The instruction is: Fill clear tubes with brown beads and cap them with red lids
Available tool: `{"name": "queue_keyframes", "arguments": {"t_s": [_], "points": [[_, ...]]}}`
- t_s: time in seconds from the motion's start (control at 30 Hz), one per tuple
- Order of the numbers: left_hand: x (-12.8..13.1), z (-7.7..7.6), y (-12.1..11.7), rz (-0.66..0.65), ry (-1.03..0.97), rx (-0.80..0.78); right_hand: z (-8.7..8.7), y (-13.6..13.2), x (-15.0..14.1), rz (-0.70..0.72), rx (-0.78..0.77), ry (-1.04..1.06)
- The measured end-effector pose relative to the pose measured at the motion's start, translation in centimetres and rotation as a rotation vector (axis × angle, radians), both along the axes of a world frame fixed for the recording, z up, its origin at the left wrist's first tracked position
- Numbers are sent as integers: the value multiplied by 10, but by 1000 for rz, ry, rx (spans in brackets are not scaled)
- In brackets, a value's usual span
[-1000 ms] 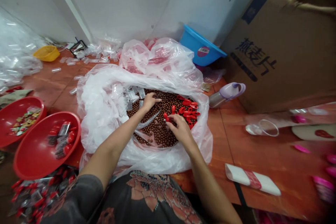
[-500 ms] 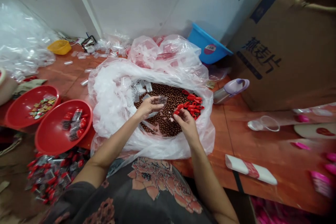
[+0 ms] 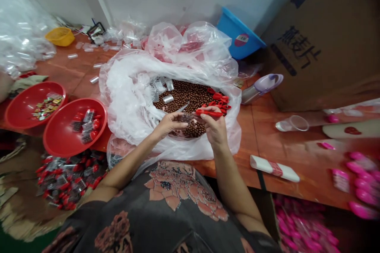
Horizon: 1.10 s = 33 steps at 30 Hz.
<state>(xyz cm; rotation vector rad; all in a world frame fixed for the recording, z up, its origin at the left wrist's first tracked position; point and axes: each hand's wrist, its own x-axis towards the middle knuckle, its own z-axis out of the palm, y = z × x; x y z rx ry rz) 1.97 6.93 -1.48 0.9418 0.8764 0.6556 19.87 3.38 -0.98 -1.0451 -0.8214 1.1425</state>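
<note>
My left hand is closed on a small clear plastic container, which looks dark, as if brown balls are inside. Facing it, my right hand pinches a red plastic cap by its side, a short gap from the container. Both hands are over a white plastic bag with its mouth spread wide. Small round brown balls fill it. Loose red caps lie on the balls at the right, and empty clear containers at the left.
Left of the bag stand two red bowls, one with capped containers, one with wrapped pieces. Below is a pile of red-capped containers. A blue basin, a lilac-lidded bottle and a large cardboard box stand at right.
My right hand has lifted a red cap off the heap and turned it toward my left hand. The container in my left hand looked clear before and is darker now. The view has shifted slightly.
</note>
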Motion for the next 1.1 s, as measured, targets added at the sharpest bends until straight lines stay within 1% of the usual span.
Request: {"name": "queue_keyframes", "arguments": {"t_s": [0.07, 0.13, 0.3, 0.47, 0.63, 0.77, 0.83, 0.93, 1.03, 1.1], "points": [[0, 1, -6, -10, -17, 7, -3, -2, -4, -33, 3, -12], [-1, 0, -10, -21, -10, 16, -8, -5, -9, -26, 6, -54], [-9, -1, -16, -87, 11, 48, -18, -13, -10, 100, 5, -163], [-16, 0, -19, -79, 53, 97, -15, -21, -2, 189, 29, -417], [-19, 0, -19, -68, 72, 171, -10, -25, 0, 204, 187, -638], [-18, 2, -23, -12, 67, 203, -12, -28, -4, 251, 285, -954], [-15, 4, -26, 18, 53, 178, -16, -29, -8, 232, 313, -1056], [-9, 5, -28, 55, 2, 80, -22, -30, -13, 187, 331, -1100], [-1, 4, -29, 59, -55, -83, -23, -33, -18, 210, 315, -1138], [6, 3, -31, 78, -60, -136, -22, -34, -23, 228, 304, -1183]]}}
